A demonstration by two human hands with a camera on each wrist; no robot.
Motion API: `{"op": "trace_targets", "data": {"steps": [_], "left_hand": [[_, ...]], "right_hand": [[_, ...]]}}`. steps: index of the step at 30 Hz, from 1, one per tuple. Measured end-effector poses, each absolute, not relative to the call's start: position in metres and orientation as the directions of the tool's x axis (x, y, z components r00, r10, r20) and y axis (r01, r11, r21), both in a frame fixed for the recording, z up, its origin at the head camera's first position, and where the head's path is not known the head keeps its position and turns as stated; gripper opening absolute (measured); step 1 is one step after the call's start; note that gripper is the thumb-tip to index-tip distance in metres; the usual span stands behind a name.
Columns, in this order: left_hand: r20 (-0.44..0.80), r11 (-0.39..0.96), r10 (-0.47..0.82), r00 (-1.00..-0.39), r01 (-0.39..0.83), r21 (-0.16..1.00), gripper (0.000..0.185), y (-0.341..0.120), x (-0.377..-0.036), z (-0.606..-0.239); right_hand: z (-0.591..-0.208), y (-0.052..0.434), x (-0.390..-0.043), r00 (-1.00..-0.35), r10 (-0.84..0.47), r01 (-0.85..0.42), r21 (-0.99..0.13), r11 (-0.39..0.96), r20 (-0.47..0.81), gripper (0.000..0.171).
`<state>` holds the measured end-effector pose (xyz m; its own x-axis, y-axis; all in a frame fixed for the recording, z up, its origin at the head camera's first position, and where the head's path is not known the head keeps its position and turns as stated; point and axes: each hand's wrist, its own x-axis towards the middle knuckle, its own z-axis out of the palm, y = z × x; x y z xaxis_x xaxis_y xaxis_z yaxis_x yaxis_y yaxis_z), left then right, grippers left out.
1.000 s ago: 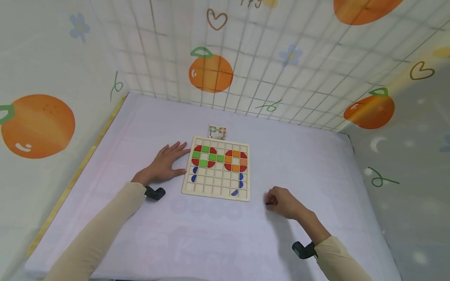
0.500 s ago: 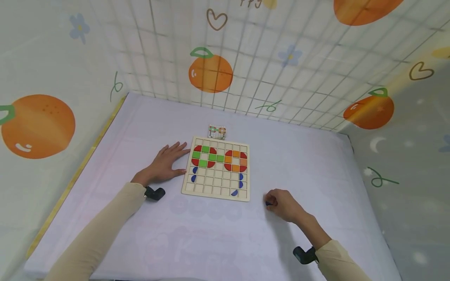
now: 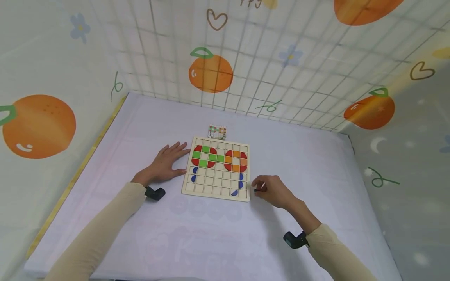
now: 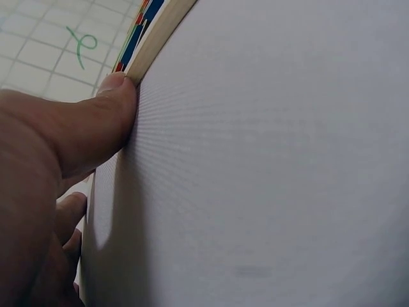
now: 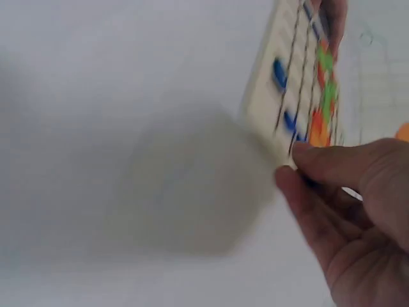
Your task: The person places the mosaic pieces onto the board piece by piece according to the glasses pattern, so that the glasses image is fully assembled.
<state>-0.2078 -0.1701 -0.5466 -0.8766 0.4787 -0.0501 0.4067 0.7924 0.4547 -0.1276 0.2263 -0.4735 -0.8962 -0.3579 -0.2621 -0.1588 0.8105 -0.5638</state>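
Observation:
A square wooden grid board [image 3: 212, 181] lies on the table with red, green, orange and blue pieces in its cells. My left hand [image 3: 163, 164] rests spread on the cloth, its thumb and a fingertip at the board's left edge. In the left wrist view that thumb [image 4: 108, 118] touches the board's side. Just off the board's right edge, my right hand [image 3: 275, 191] pinches a small dark blue piece [image 3: 257, 190] between thumb and fingers. Most of this piece is hidden, so its shape cannot be told. Blue half-round pieces [image 3: 241, 184] sit in the lower right cells.
Behind the board's far edge lies a small pattern card [image 3: 217, 131] with a similar coloured design. White cloth [image 3: 168, 238] covers the table. A curtain [image 3: 253, 70] printed with oranges hangs along the back.
My right hand has moved left and away from me, closer to the board's right edge, with the blue piece still pinched. The left hand and board have stayed put.

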Motion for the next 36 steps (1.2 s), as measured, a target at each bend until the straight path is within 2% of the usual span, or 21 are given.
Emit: {"op": "trace_targets", "data": {"steps": [5, 10, 13, 22, 27, 36], "left_hand": [[-0.055, 0.791, 0.478, -0.877, 0.402, 0.461, 0.082, -0.171, -0.208, -0.547], [-0.049, 0.789, 0.482, -0.875, 0.409, 0.459, 0.082, -0.173, -0.208, -0.547], [-0.048, 0.784, 0.486, -0.873, 0.411, 0.465, 0.082, -0.174, -0.208, -0.547], [-0.033, 0.766, 0.496, -0.868, 0.419, 0.488, 0.081, -0.173, -0.208, -0.547], [-0.038, 0.770, 0.497, -0.867, 0.420, 0.480, 0.082, -0.173, -0.207, -0.547], [-0.010, 0.764, 0.500, -0.866, 0.435, 0.477, 0.081, -0.173, -0.207, -0.545]], "right_hand": [[-0.470, 0.180, -0.143, -0.865, -0.453, -0.220, -0.650, 0.727, -0.214, 0.013], [-0.475, 0.137, -0.151, -0.822, -0.550, -0.309, -0.695, 0.649, -0.148, 0.014], [-0.479, 0.115, -0.152, -0.807, -0.572, -0.312, -0.715, 0.626, -0.148, 0.015], [-0.500, 0.081, -0.143, -0.866, -0.487, -0.243, -0.756, 0.608, -0.114, 0.013], [-0.505, 0.076, -0.138, -0.879, -0.471, -0.275, -0.720, 0.638, -0.082, 0.010], [-0.507, 0.070, -0.135, -0.851, -0.524, -0.446, -0.547, 0.708, 0.016, 0.017]]}}
